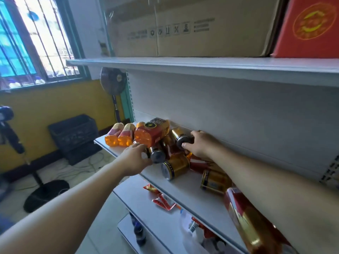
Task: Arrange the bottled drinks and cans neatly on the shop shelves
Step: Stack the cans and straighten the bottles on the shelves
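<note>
A white shelf (pixel 200 197) holds a heap of drinks lying on their sides. Three orange bottles lie at its far end, the biggest (pixel 150 133) on top of the heap and two smaller ones (pixel 119 137) to its left. Several gold cans lie in a pile; my right hand (pixel 200 144) is closed around one gold can (pixel 180 136) near the back wall. My left hand (pixel 136 158) grips another can (pixel 156 154) at the shelf's front edge. More gold cans (pixel 175 166) (pixel 215 181) and a large red-gold bottle (pixel 247 220) lie nearer to me, partly under my right arm.
The shelf above (pixel 201 66) carries a cardboard box (pixel 183 28) and a red box (pixel 310 28). Lower shelves hold red snack packets (pixel 163 201), a dark bottle (pixel 138 230) and a plastic bag. On the floor to the left stand a black crate (pixel 75 133) and a fan.
</note>
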### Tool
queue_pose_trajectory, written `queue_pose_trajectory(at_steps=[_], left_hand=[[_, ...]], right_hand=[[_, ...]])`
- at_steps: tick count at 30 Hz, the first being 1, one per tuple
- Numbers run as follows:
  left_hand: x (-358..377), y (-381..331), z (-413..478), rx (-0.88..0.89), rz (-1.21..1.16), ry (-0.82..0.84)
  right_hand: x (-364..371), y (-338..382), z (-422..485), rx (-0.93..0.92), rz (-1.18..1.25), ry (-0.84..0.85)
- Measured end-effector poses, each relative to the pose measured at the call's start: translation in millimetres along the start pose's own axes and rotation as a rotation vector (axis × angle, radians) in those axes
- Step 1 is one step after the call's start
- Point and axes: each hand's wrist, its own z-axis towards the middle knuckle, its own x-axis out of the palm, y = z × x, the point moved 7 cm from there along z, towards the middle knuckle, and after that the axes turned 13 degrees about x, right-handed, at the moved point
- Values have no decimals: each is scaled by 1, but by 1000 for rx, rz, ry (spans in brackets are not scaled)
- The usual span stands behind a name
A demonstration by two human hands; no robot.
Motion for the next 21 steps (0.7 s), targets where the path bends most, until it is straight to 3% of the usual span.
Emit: queue_pose_trajectory(at_steps=[6,13,17,21], left_hand=[[-32,33,77,113,63,-171],[-24,52,165,98,10,124],[-3,58,179,122,-11,279],[-2,65,179,129,-140,175]], right_hand=[[24,42,60,109,-64,15],[54,54,104,376,-125,66],[55,53,106,396,-136,-8],[48,47,97,414,-1,-140]])
